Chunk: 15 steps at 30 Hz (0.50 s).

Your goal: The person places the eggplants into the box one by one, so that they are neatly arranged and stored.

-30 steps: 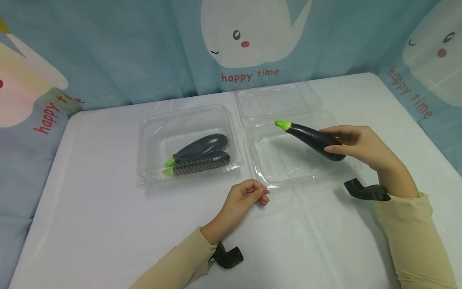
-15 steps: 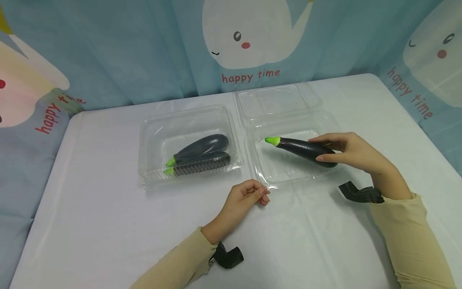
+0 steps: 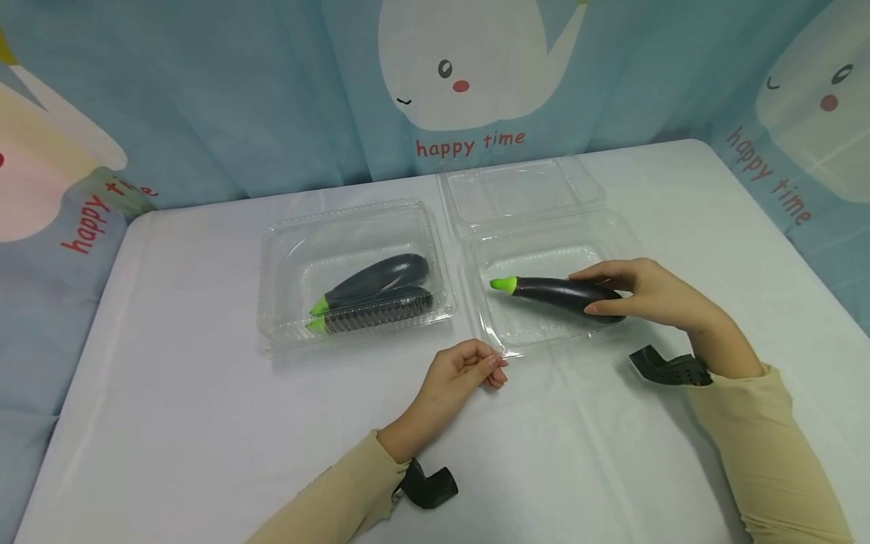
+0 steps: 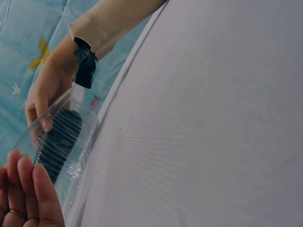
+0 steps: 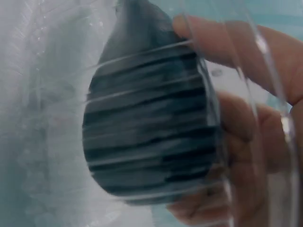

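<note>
In the head view my right hand [image 3: 646, 295] grips a dark eggplant [image 3: 553, 295] by its thick end, low within the base of an open clear plastic clamshell box [image 3: 485, 321]. The eggplant's green stem points left. The right wrist view shows the eggplant [image 5: 151, 113] through the box's ribbed wall, with the fingers [image 5: 227, 45] around its side. My left hand [image 3: 458, 378] pinches the near left corner of that box's rim between thumb and fingers. In the left wrist view, its fingers [image 4: 45, 194] lie beside the box wall.
A second clear clamshell box [image 3: 285, 264], lid shut, stands to the left with two eggplants [image 3: 377, 279] inside. The open box's lid [image 3: 516, 193] lies back toward the curtain [image 3: 272, 91]. A white cloth covers the table [image 3: 204, 438].
My right hand has moved left and nearer to me, lowering the eggplant into the open box and turning it more level. The left hand has stayed at the box corner.
</note>
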Tool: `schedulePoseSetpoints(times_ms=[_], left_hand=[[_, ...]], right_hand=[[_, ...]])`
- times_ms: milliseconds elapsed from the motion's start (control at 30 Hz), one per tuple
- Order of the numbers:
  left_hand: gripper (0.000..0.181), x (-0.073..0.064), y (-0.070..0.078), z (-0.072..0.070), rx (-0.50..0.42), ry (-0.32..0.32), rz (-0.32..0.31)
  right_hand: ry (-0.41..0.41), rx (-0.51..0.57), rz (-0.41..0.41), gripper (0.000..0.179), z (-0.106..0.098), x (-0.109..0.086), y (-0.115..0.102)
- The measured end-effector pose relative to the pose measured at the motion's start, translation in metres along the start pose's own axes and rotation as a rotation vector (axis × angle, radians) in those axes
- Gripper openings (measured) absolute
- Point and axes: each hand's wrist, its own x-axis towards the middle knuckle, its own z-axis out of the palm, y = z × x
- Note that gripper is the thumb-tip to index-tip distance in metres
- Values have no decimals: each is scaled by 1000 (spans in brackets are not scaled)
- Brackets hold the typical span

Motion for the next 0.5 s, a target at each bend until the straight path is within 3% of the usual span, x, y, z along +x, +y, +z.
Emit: schedulePoseSetpoints(times_ms=[500], left_hand=[[14,0,0,0,13,3,10]], right_hand=[[-16,-60,-18,40,8,5,-2]])
